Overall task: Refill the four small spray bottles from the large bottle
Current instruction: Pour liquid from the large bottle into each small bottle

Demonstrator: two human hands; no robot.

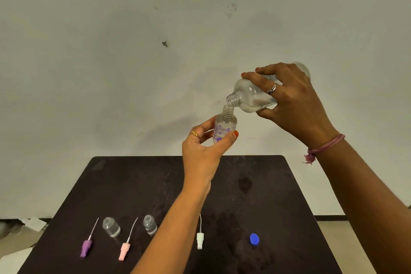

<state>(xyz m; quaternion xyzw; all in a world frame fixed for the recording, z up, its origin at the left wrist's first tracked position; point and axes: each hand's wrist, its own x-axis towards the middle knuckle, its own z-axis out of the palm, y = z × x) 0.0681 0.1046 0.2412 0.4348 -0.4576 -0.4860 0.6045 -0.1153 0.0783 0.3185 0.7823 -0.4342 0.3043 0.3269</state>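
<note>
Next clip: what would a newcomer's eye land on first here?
Mid-air above the dark table, the right hand tips the large bottle mouth to mouth over a small flowered bottle gripped by the left hand. Near the table's front edge lie three spray tops, two open small bottles and a blue cap.

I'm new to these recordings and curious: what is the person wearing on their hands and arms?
Both arms are bare, no sleeves in view. The left hand has a gold ring and orange nail polish. The right hand wears a silver ring, also with orange nails, and a pink thread bracelet with a frayed tassel at the wrist.
</note>
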